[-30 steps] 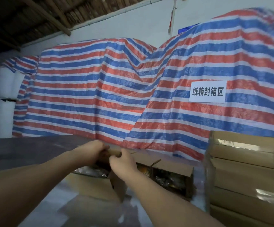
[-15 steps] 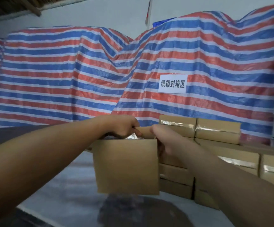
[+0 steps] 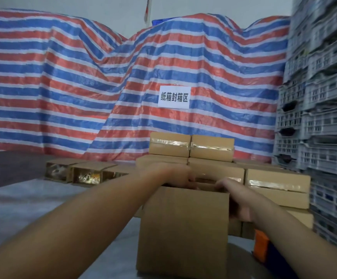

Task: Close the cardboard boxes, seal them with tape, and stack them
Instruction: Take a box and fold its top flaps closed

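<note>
Item: cardboard box (image 3: pixel 183 228), brown, unsealed, standing upright at the near edge of the desk (image 3: pixel 22 202), directly before the person. Left hand (image 3: pixel 175 175): reaches over the top rim at the box's far left, fingers curled down onto what appears to be a flap; grip closed on the box, presumably to fold that flap inward. Right hand (image 3: pixel 238 198): set against the upper right side, fingers hooked over the top rim; grip likewise closed on the box, judged to steady it while the flap is brought down. Whether the top is fully shut cannot be told, since the near wall hides it. Sealed boxes (image 3: pixel 191 147): stacked in tiers on the right part of the desk, just behind and beside the held box, clear tape glinting along their seams; the held box probably belongs on this stack once taped. Open boxes (image 3: pixel 85 174): a row on their sides toward the far left of the desk, contents showing, awaiting closure. An orange object (image 3: pixel 261 246), possibly a tape dispenser, lies near the right forearm. Backdrop: striped tarpaulin (image 3: pixel 83 87) bearing a white sign (image 3: pixel 173 97); grey plastic crates (image 3: pixel 320 117) piled at right.
</note>
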`<state>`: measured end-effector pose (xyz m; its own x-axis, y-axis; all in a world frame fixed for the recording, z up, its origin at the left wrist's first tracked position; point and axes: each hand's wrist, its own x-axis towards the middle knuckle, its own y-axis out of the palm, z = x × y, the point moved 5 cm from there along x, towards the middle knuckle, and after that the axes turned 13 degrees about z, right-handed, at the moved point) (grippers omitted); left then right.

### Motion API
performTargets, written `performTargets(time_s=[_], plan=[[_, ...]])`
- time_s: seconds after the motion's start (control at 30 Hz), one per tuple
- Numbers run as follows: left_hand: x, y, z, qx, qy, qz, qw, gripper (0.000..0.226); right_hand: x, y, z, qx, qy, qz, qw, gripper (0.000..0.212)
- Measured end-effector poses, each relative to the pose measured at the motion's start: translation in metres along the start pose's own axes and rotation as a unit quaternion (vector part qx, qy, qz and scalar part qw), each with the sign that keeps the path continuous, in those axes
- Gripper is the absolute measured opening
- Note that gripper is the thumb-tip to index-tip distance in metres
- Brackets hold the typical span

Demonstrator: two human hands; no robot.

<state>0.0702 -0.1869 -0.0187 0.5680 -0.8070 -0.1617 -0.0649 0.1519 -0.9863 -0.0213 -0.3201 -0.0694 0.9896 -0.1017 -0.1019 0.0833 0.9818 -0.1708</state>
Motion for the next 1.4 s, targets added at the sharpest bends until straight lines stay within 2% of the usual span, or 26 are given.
performTargets(time_s=[0.1,0.2,0.23,0.3,0.37,0.4,0.43,0.47,0.53,0.6,0.67,0.77,0.9,1.07,1.17,1.3,1.4], plan=[[-0.013,-0.015,0.011,-0.086,-0.016,-0.053,0.995,0.036,0.0,-0.003,-0.004,0.024,-0.009,-0.001,1.0,0.026],[-0.043,-0.02,0.036,-0.278,0.006,-0.133,0.951,0.045,0.001,-0.002,-0.008,0.064,-0.031,-0.01,0.997,0.025],[-0.054,-0.014,0.046,-0.343,0.02,-0.171,0.923,0.046,0.001,-0.001,-0.009,0.077,-0.041,-0.012,0.996,0.026],[-0.073,0.011,0.065,-0.472,0.034,-0.245,0.847,0.044,0.0,-0.001,-0.014,0.102,-0.061,-0.013,0.993,0.03],[-0.07,0.039,0.074,-0.604,0.039,-0.296,0.739,0.048,0.001,0.001,-0.02,0.132,-0.079,-0.014,0.988,0.037],[-0.064,0.051,0.075,-0.67,0.039,-0.303,0.676,0.053,0.002,0.004,-0.024,0.148,-0.083,-0.014,0.985,0.042],[-0.06,0.063,0.072,-0.715,0.037,-0.301,0.63,0.056,0.004,0.007,-0.027,0.161,-0.087,-0.013,0.983,0.048],[-0.058,0.077,0.068,-0.745,0.037,-0.289,0.6,0.059,0.006,0.01,-0.03,0.173,-0.092,-0.018,0.98,0.054],[-0.054,0.098,0.053,-0.784,0.037,-0.245,0.57,0.061,0.01,0.012,-0.033,0.193,-0.111,-0.04,0.974,0.062],[-0.058,0.108,0.04,-0.801,0.031,-0.207,0.56,0.061,0.011,0.009,-0.033,0.208,-0.126,-0.06,0.968,0.065],[-0.059,0.106,0.032,-0.799,0.033,-0.207,0.564,0.061,0.012,0.004,-0.034,0.214,-0.136,-0.074,0.964,0.065],[-0.049,0.1,0.03,-0.801,0.046,-0.236,0.549,0.061,0.017,0.001,-0.039,0.206,-0.158,-0.09,0.962,0.065],[-0.043,0.107,0.046,-0.759,-0.031,-0.311,0.571,0.041,0.029,0.001,-0.054,0.248,-0.153,-0.088,0.952,0.066],[-0.044,0.119,0.043,-0.783,0.045,-0.242,0.572,0.059,0.029,0.001,-0.062,0.26,-0.156,-0.08,0.95,0.059],[-0.044,0.12,0.041,-0.793,0.089,-0.204,0.567,0.051,0.026,0.001,-0.061,0.25,-0.173,-0.077,0.949,0.061],[-0.047,0.118,0.033,-0.785,0.117,-0.186,0.58,0.036,0.025,0.001,-0.063,0.236,-0.18,-0.069,0.952,0.066],[-0.05,0.115,0.031,-0.775,0.104,-0.192,0.593,0.043,0.025,0.002,-0.066,0.248,-0.168,-0.072,0.951,0.068]])
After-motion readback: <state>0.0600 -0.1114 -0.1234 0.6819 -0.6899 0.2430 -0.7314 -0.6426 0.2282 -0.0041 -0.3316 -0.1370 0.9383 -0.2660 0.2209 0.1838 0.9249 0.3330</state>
